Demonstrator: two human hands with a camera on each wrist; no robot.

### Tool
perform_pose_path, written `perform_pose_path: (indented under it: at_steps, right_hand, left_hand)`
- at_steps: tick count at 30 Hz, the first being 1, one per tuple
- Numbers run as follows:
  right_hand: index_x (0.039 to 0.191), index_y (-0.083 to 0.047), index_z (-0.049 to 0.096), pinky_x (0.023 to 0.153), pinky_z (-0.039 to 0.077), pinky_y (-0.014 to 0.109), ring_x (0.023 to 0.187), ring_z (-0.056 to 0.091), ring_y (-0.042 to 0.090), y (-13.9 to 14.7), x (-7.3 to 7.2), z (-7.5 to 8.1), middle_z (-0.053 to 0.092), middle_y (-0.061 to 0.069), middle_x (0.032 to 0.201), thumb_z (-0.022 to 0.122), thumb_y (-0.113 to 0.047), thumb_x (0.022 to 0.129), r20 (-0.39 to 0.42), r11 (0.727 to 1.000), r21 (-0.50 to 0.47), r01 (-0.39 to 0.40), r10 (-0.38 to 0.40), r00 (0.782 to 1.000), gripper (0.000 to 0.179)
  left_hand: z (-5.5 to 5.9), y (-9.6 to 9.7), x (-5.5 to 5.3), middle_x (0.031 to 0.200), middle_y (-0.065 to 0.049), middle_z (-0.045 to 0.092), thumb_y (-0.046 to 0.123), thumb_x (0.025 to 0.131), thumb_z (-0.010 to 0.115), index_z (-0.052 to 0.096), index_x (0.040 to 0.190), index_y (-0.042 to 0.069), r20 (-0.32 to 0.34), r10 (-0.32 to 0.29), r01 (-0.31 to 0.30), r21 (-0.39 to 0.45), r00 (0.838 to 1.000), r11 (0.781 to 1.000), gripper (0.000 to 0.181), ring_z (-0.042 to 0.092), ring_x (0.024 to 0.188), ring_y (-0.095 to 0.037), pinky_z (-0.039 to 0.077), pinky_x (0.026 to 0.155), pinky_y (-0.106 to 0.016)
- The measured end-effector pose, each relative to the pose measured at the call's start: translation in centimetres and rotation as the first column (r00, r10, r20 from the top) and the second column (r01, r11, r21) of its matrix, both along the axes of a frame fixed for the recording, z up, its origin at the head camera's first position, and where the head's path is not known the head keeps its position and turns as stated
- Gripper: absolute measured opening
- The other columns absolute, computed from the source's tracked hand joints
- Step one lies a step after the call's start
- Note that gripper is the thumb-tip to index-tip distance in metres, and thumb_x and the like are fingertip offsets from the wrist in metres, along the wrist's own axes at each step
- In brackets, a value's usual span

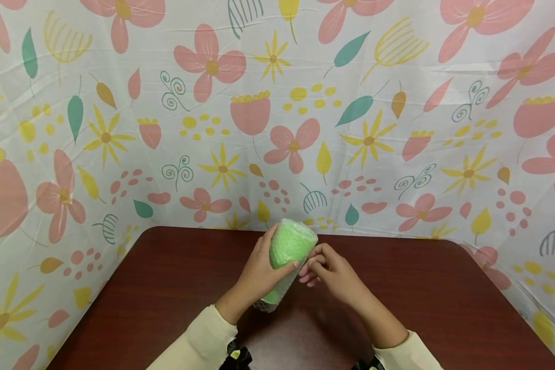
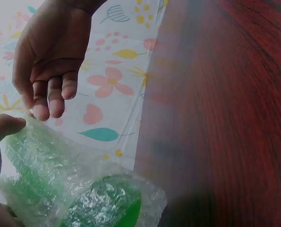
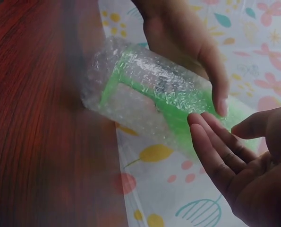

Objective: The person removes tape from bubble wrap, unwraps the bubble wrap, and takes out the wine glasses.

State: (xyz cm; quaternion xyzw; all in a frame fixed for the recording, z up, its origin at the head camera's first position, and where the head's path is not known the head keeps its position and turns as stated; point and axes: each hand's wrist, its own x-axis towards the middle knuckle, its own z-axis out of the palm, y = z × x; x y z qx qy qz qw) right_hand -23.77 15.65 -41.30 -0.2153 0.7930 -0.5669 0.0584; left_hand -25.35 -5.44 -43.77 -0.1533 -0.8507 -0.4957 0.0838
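A green and white cylinder-like item point(image 1: 292, 242) is wrapped in clear bubble wrap point(image 2: 50, 156); what it is under the wrap I cannot tell. My left hand point(image 1: 263, 272) grips it round the side, thumb across the near face, and holds it tilted above the table. At its upper right edge, my right hand point(image 1: 335, 272) brings thumb and index finger together on the rim of the wrap. The other fingers point(image 3: 216, 156) of that hand stay loosely bent beside the wrap, seen in the right wrist view.
Below the hands is a dark red-brown wooden table point(image 1: 189, 288) with rounded far corners. A white cloth point(image 1: 277, 118) printed with flowers and leaves hangs behind it and along both sides.
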Motion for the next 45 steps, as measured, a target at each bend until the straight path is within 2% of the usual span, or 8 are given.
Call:
perform_pose_path:
  at_steps: [6, 14, 22, 26, 29, 36, 40, 45]
  right_hand:
    - [0.117, 0.006, 0.046, 0.075, 0.061, 0.04, 0.096, 0.073, 0.04, -0.07, 0.1, 0.14, 0.072, 0.027, 0.109, 0.047, -0.012, 0.108, -0.002, 1.0, 0.024, -0.018, 0.018, 1.0, 0.021]
    - [0.115, 0.0, 0.05, 0.067, 0.06, 0.04, 0.072, 0.072, 0.026, -0.15, 0.08, 0.16, 0.072, 0.02, 0.089, 0.046, -0.019, 0.109, 0.01, 0.998, 0.059, 0.012, -0.013, 1.0, 0.02]
    - [0.114, 0.007, 0.05, 0.073, 0.06, 0.035, 0.079, 0.072, 0.025, -0.11, 0.1, 0.18, 0.071, 0.019, 0.093, 0.048, -0.016, 0.108, -0.001, 0.999, 0.051, 0.014, -0.014, 1.0, 0.024]
    - [0.113, 0.006, 0.053, 0.067, 0.06, 0.037, 0.071, 0.07, 0.024, -0.12, 0.19, 0.33, 0.068, 0.017, 0.083, 0.051, -0.018, 0.107, 0.003, 0.997, 0.073, 0.04, -0.041, 0.999, 0.025]
    - [0.112, 0.004, 0.054, 0.065, 0.06, 0.039, 0.068, 0.071, 0.024, -0.13, 0.2, 0.37, 0.067, 0.017, 0.079, 0.052, -0.018, 0.107, 0.004, 0.996, 0.079, 0.045, -0.046, 0.999, 0.023]
    - [0.115, 0.01, 0.052, 0.073, 0.061, 0.039, 0.086, 0.074, 0.033, -0.07, 0.1, 0.18, 0.072, 0.023, 0.097, 0.051, -0.015, 0.107, 0.043, 0.999, 0.033, -0.004, 0.002, 0.999, 0.027]
    - [0.11, 0.006, 0.054, 0.072, 0.061, 0.04, 0.082, 0.073, 0.034, -0.14, 0.05, 0.14, 0.073, 0.021, 0.093, 0.055, -0.019, 0.105, 0.043, 0.999, 0.041, 0.017, -0.019, 0.999, 0.026]
    - [0.103, 0.004, 0.054, 0.068, 0.06, 0.037, 0.074, 0.072, 0.026, -0.19, 0.15, 0.08, 0.072, 0.018, 0.084, 0.057, -0.024, 0.105, 0.015, 0.997, 0.074, 0.038, -0.039, 0.999, 0.028]
  left_hand:
    - [-0.01, -0.1, -0.07, 0.147, -0.006, 0.045, 0.051, 0.082, 0.08, 0.024, 0.159, 0.038, -0.024, 0.044, -0.044, 0.009, 0.999, 0.999, 0.096, 0.055, 0.121, -0.028, 0.05, 0.095, -0.052]
    - [0.05, -0.11, -0.04, 0.147, -0.008, 0.045, 0.048, 0.083, 0.081, 0.024, 0.159, 0.038, -0.028, 0.049, -0.049, 0.02, 0.998, 0.999, 0.095, 0.055, 0.121, -0.029, 0.05, 0.095, -0.053]
    - [-0.02, 0.01, -0.04, 0.144, -0.007, 0.047, 0.047, 0.082, 0.082, 0.027, 0.159, 0.031, -0.03, 0.061, -0.06, 0.015, 0.998, 0.998, 0.096, 0.056, 0.119, -0.029, 0.05, 0.095, -0.052]
    - [-0.03, 0.02, -0.08, 0.145, -0.008, 0.046, 0.045, 0.082, 0.082, 0.028, 0.159, 0.031, -0.026, 0.067, -0.066, 0.01, 0.997, 0.998, 0.096, 0.056, 0.119, -0.029, 0.05, 0.095, -0.052]
    - [-0.02, 0.0, -0.11, 0.145, -0.007, 0.046, 0.045, 0.082, 0.082, 0.028, 0.159, 0.032, -0.026, 0.066, -0.066, 0.011, 0.997, 0.998, 0.096, 0.055, 0.12, -0.029, 0.049, 0.096, -0.052]
    - [-0.02, -0.01, -0.04, 0.146, -0.007, 0.046, 0.047, 0.081, 0.082, 0.028, 0.159, 0.031, -0.024, 0.063, -0.062, 0.015, 0.998, 0.998, 0.097, 0.055, 0.12, -0.028, 0.049, 0.096, -0.052]
    - [-0.07, 0.0, 0.0, 0.147, -0.007, 0.045, 0.048, 0.082, 0.082, 0.026, 0.159, 0.035, -0.022, 0.041, -0.04, 0.012, 0.999, 0.999, 0.096, 0.055, 0.12, -0.028, 0.05, 0.095, -0.052]
    - [-0.17, 0.01, 0.03, 0.147, -0.005, 0.044, 0.05, 0.082, 0.081, 0.022, 0.158, 0.043, -0.022, 0.003, -0.003, 0.007, 1.0, 1.0, 0.097, 0.055, 0.12, -0.026, 0.05, 0.095, -0.05]
